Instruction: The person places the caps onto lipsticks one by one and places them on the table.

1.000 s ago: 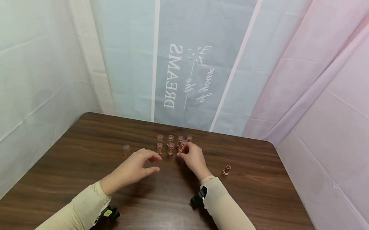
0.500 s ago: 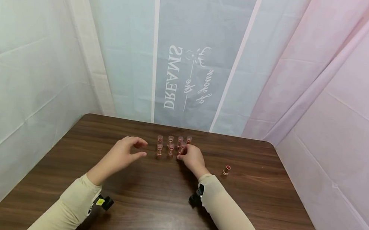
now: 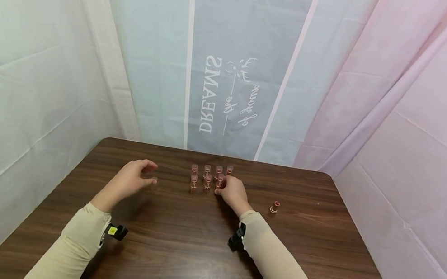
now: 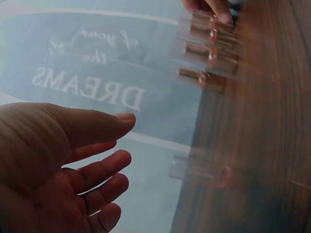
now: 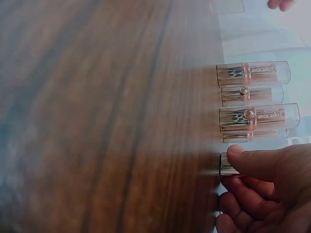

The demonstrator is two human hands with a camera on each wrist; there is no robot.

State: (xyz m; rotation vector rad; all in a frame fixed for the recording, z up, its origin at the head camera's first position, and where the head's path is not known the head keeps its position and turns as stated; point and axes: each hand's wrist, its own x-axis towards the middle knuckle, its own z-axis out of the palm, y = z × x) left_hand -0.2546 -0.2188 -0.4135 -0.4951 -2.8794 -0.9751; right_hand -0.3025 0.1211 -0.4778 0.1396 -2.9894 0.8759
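Several lipsticks with clear caps stand upright in two rows, among them a front-row lipstick [image 3: 193,183]. At the right end of the front row my right hand [image 3: 236,193] pinches another lipstick [image 5: 227,164] between thumb and fingers, its base on the table. My left hand [image 3: 127,178] hovers to the left of the rows, thumb and fingers apart and holding nothing. Just by its fingertips stands a loose clear cap [image 4: 201,172], blurred in the left wrist view and mostly hidden in the head view.
An uncapped lipstick base [image 3: 275,207] stands alone to the right of my right hand. The dark wooden table [image 3: 179,253] ends at a printed curtain [image 3: 231,67] behind the rows, with pale cloth on both sides.
My left hand has moved left, away from the rows, to the loose cap. My right hand has lowered the lipstick slightly into the front row and still grips it.
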